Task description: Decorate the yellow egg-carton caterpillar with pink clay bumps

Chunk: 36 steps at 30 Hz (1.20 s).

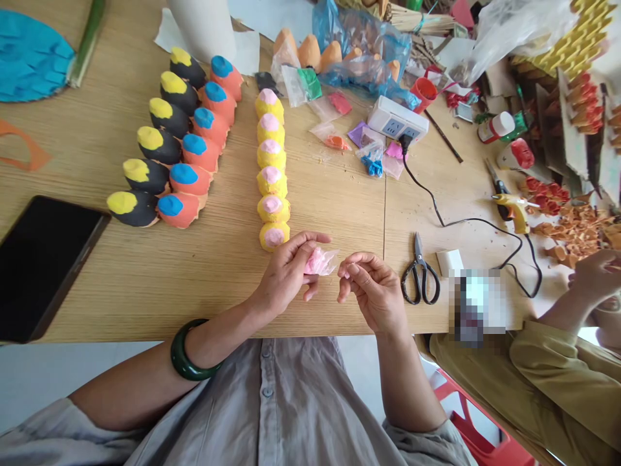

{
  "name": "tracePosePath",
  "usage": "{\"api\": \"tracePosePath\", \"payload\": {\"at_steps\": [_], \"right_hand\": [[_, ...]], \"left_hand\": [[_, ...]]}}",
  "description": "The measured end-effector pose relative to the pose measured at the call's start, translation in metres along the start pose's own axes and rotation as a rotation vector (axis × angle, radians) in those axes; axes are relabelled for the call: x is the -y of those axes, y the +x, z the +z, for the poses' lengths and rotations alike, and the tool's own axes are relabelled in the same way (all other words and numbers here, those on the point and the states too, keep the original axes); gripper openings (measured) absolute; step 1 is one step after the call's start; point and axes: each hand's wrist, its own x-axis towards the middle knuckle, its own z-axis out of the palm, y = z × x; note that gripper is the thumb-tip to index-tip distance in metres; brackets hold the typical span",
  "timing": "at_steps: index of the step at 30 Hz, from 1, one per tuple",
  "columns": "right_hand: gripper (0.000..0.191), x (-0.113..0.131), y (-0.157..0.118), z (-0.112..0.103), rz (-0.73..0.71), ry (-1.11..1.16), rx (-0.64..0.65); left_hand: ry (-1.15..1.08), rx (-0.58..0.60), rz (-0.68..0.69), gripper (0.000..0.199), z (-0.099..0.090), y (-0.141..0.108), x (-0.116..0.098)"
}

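Note:
My left hand (287, 272) is closed on a small clear plastic bag (321, 261) with pink clay inside, its mouth facing right. Just to the right, my right hand (376, 285) pinches a tiny pink bit of clay (346, 274) between thumb and fingertips. Beyond my left hand runs a row of yellow egg-carton cups (272, 184) with pink tops; the nearest cup sits close to my left fingers. Further left stand a row of black cups (167, 145) with yellow tops and a row of orange cups (208, 149) with blue tops.
A black tablet (48, 259) lies at the left edge. To the right are black-handled scissors (420, 272), a power strip (398, 120) with a trailing cable, a yellow glue gun (517, 210) and small clay bags (334, 139). Another person's hand (599, 278) is at far right.

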Motion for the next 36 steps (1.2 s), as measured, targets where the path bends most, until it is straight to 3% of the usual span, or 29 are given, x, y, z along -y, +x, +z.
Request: {"api": "tracePosePath", "payload": {"at_steps": [4, 10, 14, 19, 27, 32, 36], "right_hand": [[0.024, -0.001, 0.0, -0.001, -0.026, -0.007, -0.006], [0.03, 0.003, -0.001, -0.002, 0.052, 0.006, 0.011], [0.024, 0.004, -0.003, -0.003, -0.006, -0.063, -0.035], [0.023, 0.0, -0.007, -0.004, -0.055, -0.171, 0.007], [0.01, 0.007, -0.008, -0.001, -0.221, -0.272, -0.141], [0.019, 0.013, -0.007, -0.005, -0.204, -0.239, -0.165], [0.016, 0.011, -0.01, -0.004, -0.167, -0.255, -0.137]], "left_hand": [[-0.012, 0.006, 0.003, 0.027, 0.0, 0.001, 0.001], [-0.011, 0.005, 0.0, 0.03, -0.001, 0.001, 0.004], [0.001, -0.007, -0.002, 0.032, -0.001, 0.002, 0.004], [-0.006, -0.001, 0.008, 0.03, 0.0, 0.002, 0.004], [0.034, 0.011, 0.087, 0.03, -0.003, 0.002, 0.005], [0.029, -0.002, 0.118, 0.031, -0.005, 0.003, 0.005], [0.024, 0.005, 0.105, 0.03, -0.004, 0.004, 0.006]]}}
